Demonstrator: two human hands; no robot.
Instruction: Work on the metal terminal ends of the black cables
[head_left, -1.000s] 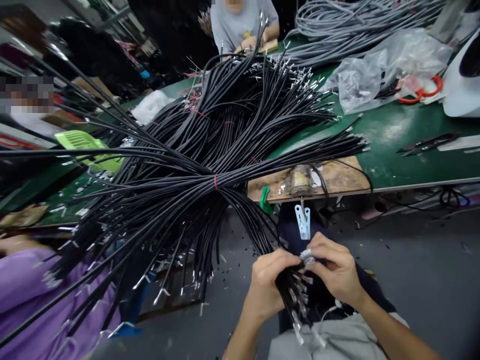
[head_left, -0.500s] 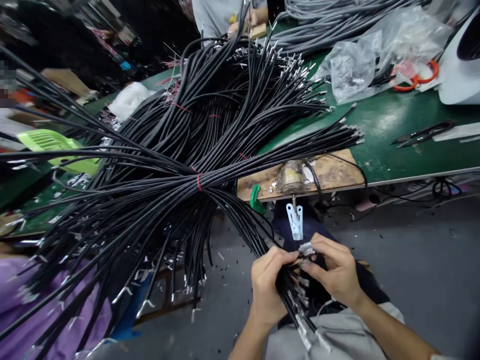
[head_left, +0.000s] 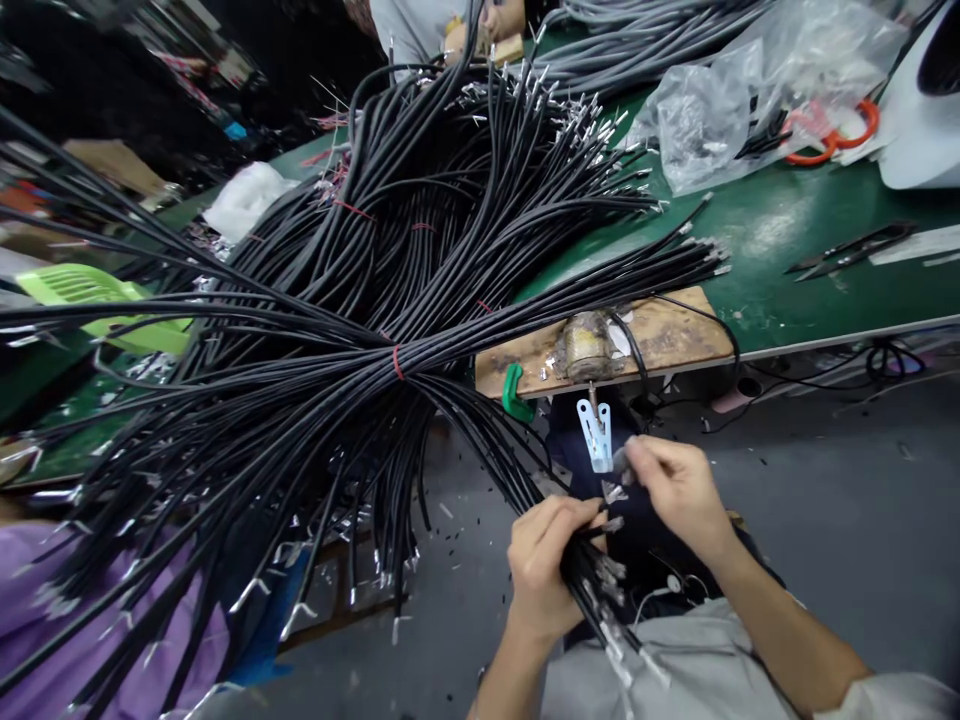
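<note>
My left hand (head_left: pixel 546 565) is closed around a bunch of black cables (head_left: pixel 514 470) near their ends. Out past its thumb pokes one cable end with a frayed grey tip (head_left: pixel 613 524). My right hand (head_left: pixel 679 490) is up and to the right, thumb and fingers pinched on a small grey scrap (head_left: pixel 622 466), blurred. A silvery shred (head_left: pixel 616 492) shows between the hands, apart from the fingers. Just above is a light blue clothespin (head_left: pixel 598 437) on the shaft of a small motor (head_left: pixel 585 346). Stripped, silvery cable ends (head_left: pixel 611 635) hang below my left hand over my lap.
Black cables tied with a red band (head_left: pixel 397 362) spread across the green table (head_left: pixel 780 290). The motor sits on a wooden board (head_left: pixel 675 335) beside a green clamp (head_left: pixel 516 393). Pliers-like cutters (head_left: pixel 855 248), orange-handled scissors (head_left: pixel 832 140) and plastic bags (head_left: pixel 705 130) lie right. A person works opposite.
My right hand has pulled up and away from the cable end with the grey scrap, leaving a silvery shred between the hands. My left hand still grips the cables.
</note>
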